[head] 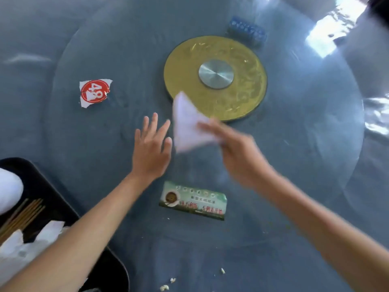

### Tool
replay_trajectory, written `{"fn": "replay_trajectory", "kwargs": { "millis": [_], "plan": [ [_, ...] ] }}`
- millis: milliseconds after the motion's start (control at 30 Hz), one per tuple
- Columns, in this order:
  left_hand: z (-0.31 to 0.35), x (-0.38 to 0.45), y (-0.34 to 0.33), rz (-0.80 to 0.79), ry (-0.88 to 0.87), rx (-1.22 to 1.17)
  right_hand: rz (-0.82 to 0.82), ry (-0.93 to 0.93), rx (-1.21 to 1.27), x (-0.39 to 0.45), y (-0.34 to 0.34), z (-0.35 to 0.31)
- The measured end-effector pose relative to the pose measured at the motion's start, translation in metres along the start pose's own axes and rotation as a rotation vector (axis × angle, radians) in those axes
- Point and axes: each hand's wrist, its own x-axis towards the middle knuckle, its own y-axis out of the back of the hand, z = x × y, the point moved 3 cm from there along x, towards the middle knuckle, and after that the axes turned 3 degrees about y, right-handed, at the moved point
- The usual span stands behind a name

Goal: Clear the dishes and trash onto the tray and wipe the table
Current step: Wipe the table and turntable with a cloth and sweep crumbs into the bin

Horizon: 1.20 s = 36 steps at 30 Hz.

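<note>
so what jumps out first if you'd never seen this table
The gold disc with a silver hub sits at the table's centre. Just below it, the right hand holds a white tissue, blurred, while the left hand is spread flat beside it. A torn red 48 sticker lies far left.

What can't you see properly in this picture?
- Right hand: motion blur in the head view smears its fingers and the white tissue it holds.
- Black tray: cut off by the left edge.
- Blue object behind the gold disc: too blurred to identify.
- Green card: print too small to read.
</note>
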Motion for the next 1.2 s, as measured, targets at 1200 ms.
{"fn": "replay_trajectory", "kwargs": {
  "millis": [1200],
  "plan": [
    [0.022, 0.059, -0.022, 0.059, -0.096, 0.149, 0.018, -0.185, -0.556, 0.215, 0.092, 0.165]
  ]
}}
